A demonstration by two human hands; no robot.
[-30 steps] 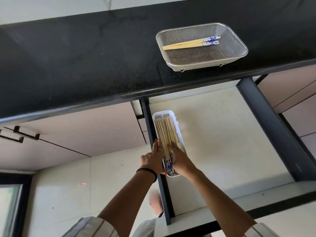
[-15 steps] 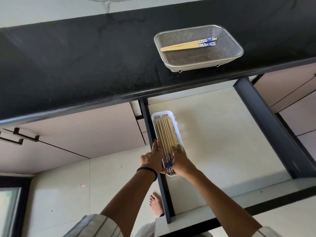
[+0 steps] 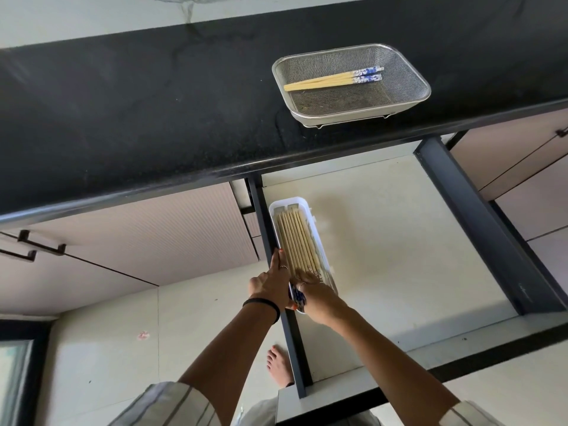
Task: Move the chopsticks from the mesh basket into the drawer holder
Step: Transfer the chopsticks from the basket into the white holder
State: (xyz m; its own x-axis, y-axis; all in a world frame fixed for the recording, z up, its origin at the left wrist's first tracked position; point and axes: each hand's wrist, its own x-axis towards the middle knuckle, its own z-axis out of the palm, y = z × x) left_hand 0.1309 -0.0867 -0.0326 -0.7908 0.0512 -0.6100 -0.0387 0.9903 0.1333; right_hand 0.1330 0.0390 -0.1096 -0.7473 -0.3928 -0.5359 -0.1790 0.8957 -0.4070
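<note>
Chopsticks [image 3: 333,79] that remain lie in the mesh basket [image 3: 408,69] on the black counter [image 3: 123,118], far up and to the right of where I have both hands. Going left to right: my left hand [image 3: 272,284] rests against the left wall of the white holder [image 3: 302,202] in the open drawer [image 3: 399,241], fingers straight. My right hand [image 3: 316,298] lies over the near ends of the bundle [image 3: 296,238] already stowed; whether it pinches any I cannot tell. The basket pair runs crosswise, painted ends rightward, while the holder runs away from me. I judge the right hand nearer for the next reach.
</note>
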